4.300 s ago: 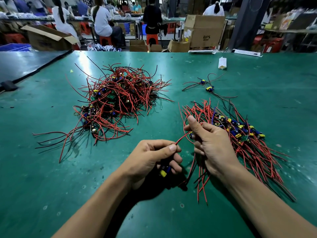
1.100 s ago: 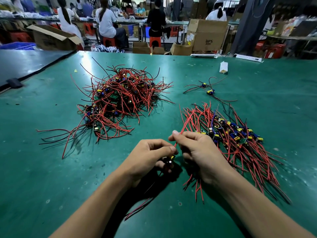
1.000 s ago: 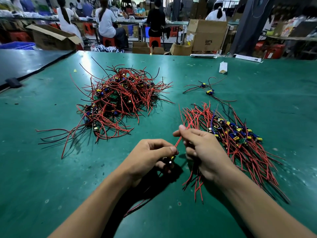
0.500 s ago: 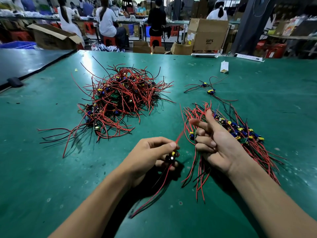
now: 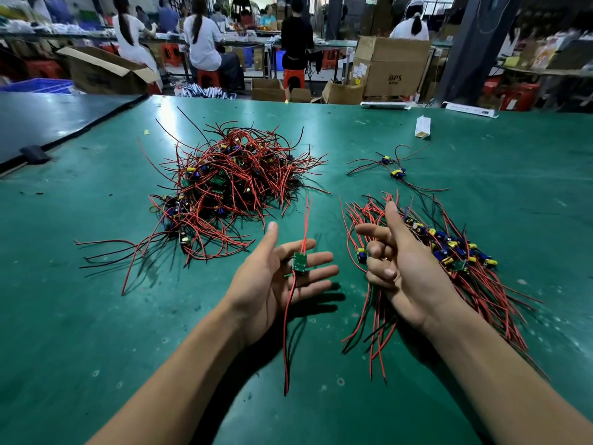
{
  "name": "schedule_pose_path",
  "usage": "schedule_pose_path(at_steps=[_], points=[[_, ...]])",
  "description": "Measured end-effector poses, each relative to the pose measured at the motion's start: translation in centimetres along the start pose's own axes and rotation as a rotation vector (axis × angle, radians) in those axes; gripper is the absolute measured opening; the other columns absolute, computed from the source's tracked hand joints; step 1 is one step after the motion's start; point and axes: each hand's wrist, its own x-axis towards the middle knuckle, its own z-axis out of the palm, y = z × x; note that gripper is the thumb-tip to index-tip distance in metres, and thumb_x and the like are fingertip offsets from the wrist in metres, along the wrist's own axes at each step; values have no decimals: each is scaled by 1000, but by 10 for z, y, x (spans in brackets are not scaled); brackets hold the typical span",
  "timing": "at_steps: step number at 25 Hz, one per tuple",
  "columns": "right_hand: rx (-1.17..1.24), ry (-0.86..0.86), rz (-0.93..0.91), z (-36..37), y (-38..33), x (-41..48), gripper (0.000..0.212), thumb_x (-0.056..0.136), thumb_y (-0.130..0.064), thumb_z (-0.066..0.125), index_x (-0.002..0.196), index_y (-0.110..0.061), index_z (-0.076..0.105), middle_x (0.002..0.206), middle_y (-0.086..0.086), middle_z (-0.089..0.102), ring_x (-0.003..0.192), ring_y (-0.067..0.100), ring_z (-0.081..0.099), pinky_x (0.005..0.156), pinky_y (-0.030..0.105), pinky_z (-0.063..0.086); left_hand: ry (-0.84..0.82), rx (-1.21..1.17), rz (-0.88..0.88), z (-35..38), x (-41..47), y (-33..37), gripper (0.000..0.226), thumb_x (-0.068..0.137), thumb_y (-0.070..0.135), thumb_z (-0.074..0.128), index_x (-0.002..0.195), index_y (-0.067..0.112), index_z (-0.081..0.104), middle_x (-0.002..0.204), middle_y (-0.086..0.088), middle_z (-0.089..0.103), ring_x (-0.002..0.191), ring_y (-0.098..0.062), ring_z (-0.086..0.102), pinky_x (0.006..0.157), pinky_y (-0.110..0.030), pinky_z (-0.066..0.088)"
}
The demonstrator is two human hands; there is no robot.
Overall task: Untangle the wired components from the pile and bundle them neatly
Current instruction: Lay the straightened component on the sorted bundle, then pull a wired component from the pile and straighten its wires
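Observation:
A tangled pile [image 5: 231,187] of red and black wired components lies left of centre on the green table [image 5: 96,316]. To the right, a straightened bundle [image 5: 455,252] fans out on the table. My left hand [image 5: 266,277] is palm up with straight fingers. One small green board [image 5: 299,261] rests across them, its red wires pointing up and trailing down. My right hand [image 5: 404,268] sits over the bundle's near end, thumb and forefinger out. Its other fingers curl round a bunch of the bundle's wires.
Two loose wired components [image 5: 393,168] lie beyond the bundle, and a small white box [image 5: 422,126] stands farther back. A dark mat [image 5: 48,120] covers the left side. Cardboard boxes [image 5: 391,65] and seated people line the far edge.
My left hand went from pinching the single component to lying flat with the board on its fingers. My right hand let go of that component's red wire and raised its thumb.

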Motion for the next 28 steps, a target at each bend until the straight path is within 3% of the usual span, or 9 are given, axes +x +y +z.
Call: schedule_pose_path(at_steps=[4, 8, 10, 13, 16, 20, 23, 26, 28], points=[[-174, -60, -99, 7, 8, -9, 50, 87, -56, 61, 97, -8, 71, 59, -5, 45, 37, 6, 29, 37, 18, 24, -3, -71, 1, -2, 0, 1, 80, 93, 67, 27, 127, 0, 52, 122, -22, 65, 109, -36, 66, 88, -44, 56], [-397, -104, -271, 16, 19, -23, 32, 81, -44, 74, 96, -15, 72, 61, -11, 57, 46, 8, 43, 42, 18, 36, -90, -46, 6, -2, -2, -2, 89, 89, 75, 24, 135, 4, 52, 132, -9, 56, 122, -26, 53, 113, -47, 34], [-546, -81, -335, 20, 24, -27, 21, 83, -35, 79, 99, -22, 72, 70, -14, 64, 52, 6, 52, 50, 17, 43, -144, -56, -9, -1, -4, -2, 92, 87, 76, 21, 141, 6, 45, 135, -11, 58, 125, -28, 55, 109, -43, 41], [-757, -52, -420, 22, 32, -30, 23, 80, -32, 82, 102, -28, 73, 90, -14, 72, 70, 0, 64, 70, 16, 51, -194, -70, -29, 3, -7, 0, 92, 84, 78, 19, 141, 10, 44, 132, -14, 61, 118, -30, 61, 96, -36, 52], [-835, -32, -486, 22, 36, -31, 21, 81, -23, 81, 100, -26, 72, 98, -11, 69, 84, 4, 67, 81, 23, 54, -152, -98, 18, 2, -5, -2, 94, 82, 78, 25, 143, 9, 44, 143, -7, 52, 123, -22, 58, 107, -37, 42], [-922, 33, -628, 19, 36, -27, 23, 81, -5, 76, 95, -23, 74, 95, -11, 68, 88, 3, 66, 85, 25, 52, -140, -130, 58, -2, -1, 0, 89, 81, 78, 30, 137, 13, 54, 140, -6, 56, 131, -18, 51, 115, -39, 31], [-959, 104, -786, 16, 31, -25, 24, 82, 1, 73, 97, -18, 74, 96, -8, 66, 86, 5, 65, 82, 18, 51, -20, 103, 149, -4, 2, -3, 72, 87, 68, 35, 119, 12, 66, 120, -5, 69, 116, -18, 61, 100, -34, 46], [-1023, 175, -867, 5, 20, -19, 25, 83, 3, 71, 99, -16, 74, 96, -6, 63, 81, 0, 61, 79, 9, 44, 343, 631, 425, -11, 3, -7, 18, 92, 30, 63, 91, 15, 72, 86, 1, 74, 81, -18, 67, 69, -24, 52], [-1079, 236, -864, -2, 15, -15, 26, 84, 1, 70, 100, -19, 74, 97, -5, 60, 75, -2, 56, 74, 5, 38, 528, 947, 575, -22, 4, -6, 5, 88, 18, 66, 89, 20, 71, 84, 7, 71, 77, -13, 64, 73, -24, 52]])
